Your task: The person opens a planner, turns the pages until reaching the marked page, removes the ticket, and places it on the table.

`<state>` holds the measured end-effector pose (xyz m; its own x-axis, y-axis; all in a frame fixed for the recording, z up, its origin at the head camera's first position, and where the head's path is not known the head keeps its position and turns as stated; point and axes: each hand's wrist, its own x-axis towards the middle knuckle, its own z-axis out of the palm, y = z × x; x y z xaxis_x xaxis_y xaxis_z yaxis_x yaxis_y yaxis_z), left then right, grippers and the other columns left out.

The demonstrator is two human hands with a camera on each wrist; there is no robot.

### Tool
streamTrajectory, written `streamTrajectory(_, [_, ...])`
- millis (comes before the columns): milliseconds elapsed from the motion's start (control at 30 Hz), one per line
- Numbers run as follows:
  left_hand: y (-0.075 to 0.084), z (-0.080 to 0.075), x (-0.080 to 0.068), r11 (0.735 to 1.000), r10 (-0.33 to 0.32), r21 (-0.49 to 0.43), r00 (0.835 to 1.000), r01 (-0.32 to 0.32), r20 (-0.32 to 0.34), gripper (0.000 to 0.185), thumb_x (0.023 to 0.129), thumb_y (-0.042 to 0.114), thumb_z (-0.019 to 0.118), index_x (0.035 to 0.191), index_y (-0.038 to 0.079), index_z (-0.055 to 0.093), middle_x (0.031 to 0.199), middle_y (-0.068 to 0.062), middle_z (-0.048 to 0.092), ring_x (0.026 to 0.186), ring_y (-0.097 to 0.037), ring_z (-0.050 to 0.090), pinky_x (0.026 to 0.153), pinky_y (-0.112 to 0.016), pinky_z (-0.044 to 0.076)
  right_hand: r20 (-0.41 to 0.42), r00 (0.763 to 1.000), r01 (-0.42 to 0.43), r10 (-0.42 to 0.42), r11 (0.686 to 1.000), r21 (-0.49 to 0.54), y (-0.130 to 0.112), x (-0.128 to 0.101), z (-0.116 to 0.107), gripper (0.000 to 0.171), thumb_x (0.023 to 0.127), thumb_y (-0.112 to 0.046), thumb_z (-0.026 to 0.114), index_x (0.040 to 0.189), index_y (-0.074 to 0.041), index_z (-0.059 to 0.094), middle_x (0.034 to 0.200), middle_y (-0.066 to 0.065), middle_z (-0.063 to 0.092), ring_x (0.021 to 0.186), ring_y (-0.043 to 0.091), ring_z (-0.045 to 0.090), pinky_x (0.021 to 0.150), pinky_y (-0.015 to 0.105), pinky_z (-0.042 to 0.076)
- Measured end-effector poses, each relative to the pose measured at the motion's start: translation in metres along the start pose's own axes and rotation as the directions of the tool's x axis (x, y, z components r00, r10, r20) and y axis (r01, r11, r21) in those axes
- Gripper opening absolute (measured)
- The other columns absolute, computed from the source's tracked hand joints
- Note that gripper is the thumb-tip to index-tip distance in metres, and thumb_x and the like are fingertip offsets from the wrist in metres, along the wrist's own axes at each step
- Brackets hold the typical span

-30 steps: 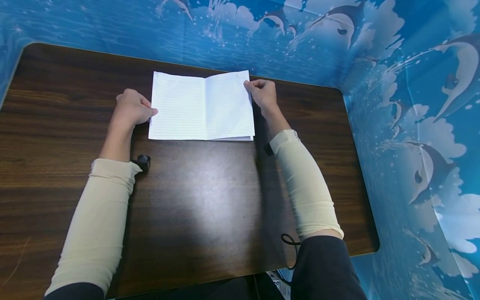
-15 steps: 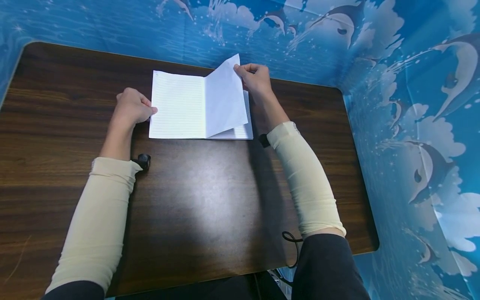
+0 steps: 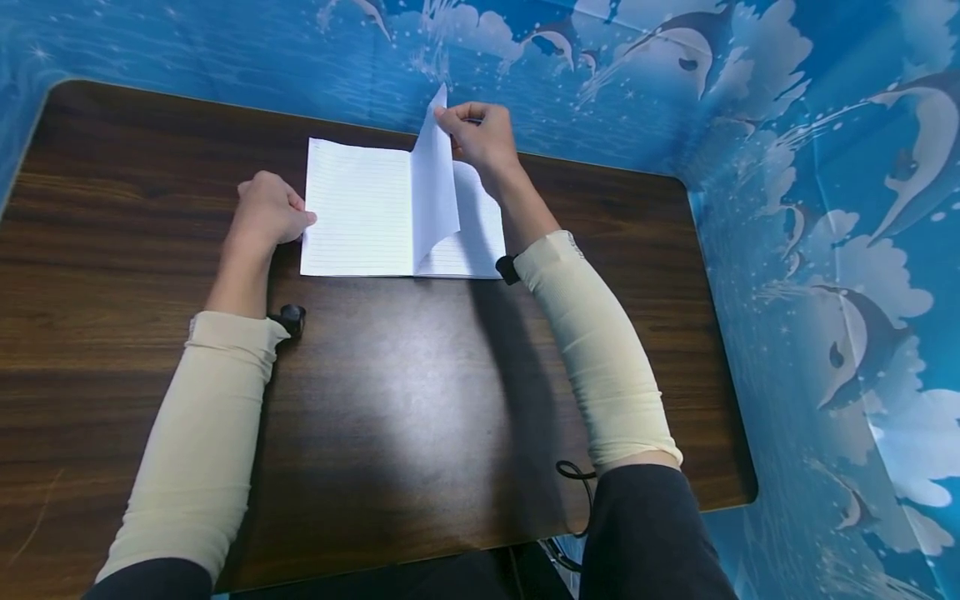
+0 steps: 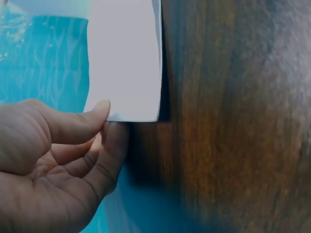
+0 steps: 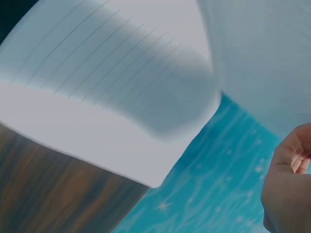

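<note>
An open notebook with lined white pages lies toward the back of the table. My left hand pinches its left edge, thumb on top and fingers beneath, as the left wrist view shows at the page edge. Raised nearly upright at the fold is a single page, its upper outer corner pinched by my right hand. Under that page the lined right side shows, crossed by a shadow. In the right wrist view my right hand is partly cut off at the frame edge.
The dark wood-grain table ends at the back and right against a blue dolphin-print curtain. A black cable loops over the front edge near the right arm. Each wrist wears a small black camera.
My right hand has lifted the right page and moved left and toward the back with it, uncovering the lined page beneath. The left hand keeps its hold on the left edge.
</note>
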<state>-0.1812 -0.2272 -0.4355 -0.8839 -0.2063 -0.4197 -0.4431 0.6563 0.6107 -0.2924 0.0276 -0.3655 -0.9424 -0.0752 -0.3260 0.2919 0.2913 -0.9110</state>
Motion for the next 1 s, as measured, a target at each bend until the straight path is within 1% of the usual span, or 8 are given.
streamTrajectory(67, [0.002, 0.001, 0.0, 1.0, 0.01, 0.019, 1.0, -0.01, -0.014, 0.022, 0.098, 0.015, 0.061, 0.097, -0.007, 0.064, 0.118, -0.029, 0.048, 0.097, -0.037, 0.052, 0.07, -0.042, 0.046, 0.017, 1.0, 0.012, -0.012, 1.0, 0.001, -0.005, 0.0, 0.01, 0.02, 0.094, -0.029, 0.07, 0.093, -0.009, 0.07, 0.099, 0.002, 0.061, 0.082, 0.014, 0.058, 0.078, 0.03, 0.055])
streamTrajectory(133, [0.004, 0.003, -0.001, 0.999, 0.02, 0.03, 1.0, -0.019, -0.018, 0.021, 0.099, 0.015, 0.059, 0.09, -0.004, 0.061, 0.103, -0.024, 0.05, 0.087, -0.034, 0.054, 0.065, -0.04, 0.045, 0.035, 0.999, 0.025, -0.025, 1.0, -0.01, -0.008, -0.001, 0.02, 0.02, 0.094, -0.029, 0.07, 0.093, -0.009, 0.071, 0.101, 0.003, 0.063, 0.081, 0.013, 0.057, 0.079, 0.03, 0.055])
streamTrajectory(200, [0.006, 0.005, -0.002, 0.999, 0.022, 0.036, 1.0, -0.021, -0.016, 0.021, 0.099, 0.015, 0.059, 0.087, -0.002, 0.058, 0.097, -0.021, 0.049, 0.083, -0.033, 0.056, 0.062, -0.04, 0.044, 0.056, 0.998, 0.041, -0.04, 0.999, -0.023, -0.011, -0.002, 0.029, 0.021, 0.094, -0.029, 0.069, 0.094, -0.008, 0.071, 0.105, 0.003, 0.065, 0.08, 0.014, 0.057, 0.079, 0.03, 0.055])
streamTrajectory(367, [0.008, 0.004, -0.002, 0.999, 0.021, 0.033, 1.0, -0.02, -0.015, 0.019, 0.098, 0.014, 0.06, 0.092, -0.004, 0.06, 0.1, -0.023, 0.051, 0.087, -0.036, 0.057, 0.063, -0.041, 0.045, 0.085, 0.996, 0.044, -0.039, 0.997, -0.058, -0.015, -0.002, 0.052, 0.023, 0.094, -0.031, 0.069, 0.097, -0.009, 0.072, 0.108, 0.001, 0.066, 0.08, 0.014, 0.059, 0.077, 0.027, 0.056])
streamTrajectory(567, [0.005, 0.001, 0.001, 0.999, 0.035, 0.018, 0.999, -0.035, -0.016, 0.024, 0.098, 0.015, 0.061, 0.084, -0.004, 0.064, 0.101, -0.019, 0.05, 0.087, -0.031, 0.051, 0.064, -0.039, 0.044, 0.098, 0.995, 0.031, -0.022, 0.996, -0.089, -0.01, 0.001, 0.079, 0.02, 0.094, -0.03, 0.068, 0.096, -0.01, 0.069, 0.099, 0.001, 0.064, 0.078, 0.013, 0.061, 0.074, 0.026, 0.057])
streamTrajectory(833, [0.0, -0.001, 0.006, 0.999, -0.005, -0.038, 1.0, 0.006, 0.03, 0.024, 0.097, 0.019, 0.064, 0.105, -0.004, 0.068, 0.125, -0.026, 0.049, 0.097, -0.031, 0.052, 0.075, -0.039, 0.044, 0.055, 0.998, -0.011, 0.015, 0.997, -0.078, 0.012, 0.008, 0.12, 0.019, 0.093, -0.027, 0.07, 0.093, -0.008, 0.066, 0.089, 0.002, 0.065, 0.069, 0.012, 0.063, 0.064, 0.023, 0.055])
streamTrajectory(933, [-0.002, -0.002, 0.006, 0.999, -0.017, -0.045, 0.999, 0.019, 0.043, 0.025, 0.096, 0.02, 0.065, 0.106, -0.003, 0.068, 0.128, -0.027, 0.048, 0.097, -0.03, 0.052, 0.076, -0.04, 0.042, 0.041, 0.998, -0.039, 0.044, 0.995, -0.095, 0.022, 0.01, 0.134, 0.018, 0.093, -0.025, 0.071, 0.091, -0.009, 0.064, 0.082, 0.002, 0.064, 0.062, 0.011, 0.061, 0.06, 0.022, 0.054])
streamTrajectory(1000, [-0.002, -0.002, 0.006, 0.998, -0.023, -0.05, 0.999, 0.025, 0.041, 0.026, 0.096, 0.021, 0.065, 0.107, -0.003, 0.069, 0.125, -0.025, 0.05, 0.094, -0.029, 0.053, 0.076, -0.04, 0.042, 0.024, 0.998, -0.055, 0.059, 0.99, -0.129, 0.028, 0.011, 0.142, 0.017, 0.093, -0.025, 0.071, 0.089, -0.01, 0.064, 0.077, 0.002, 0.064, 0.058, 0.011, 0.06, 0.058, 0.021, 0.052])
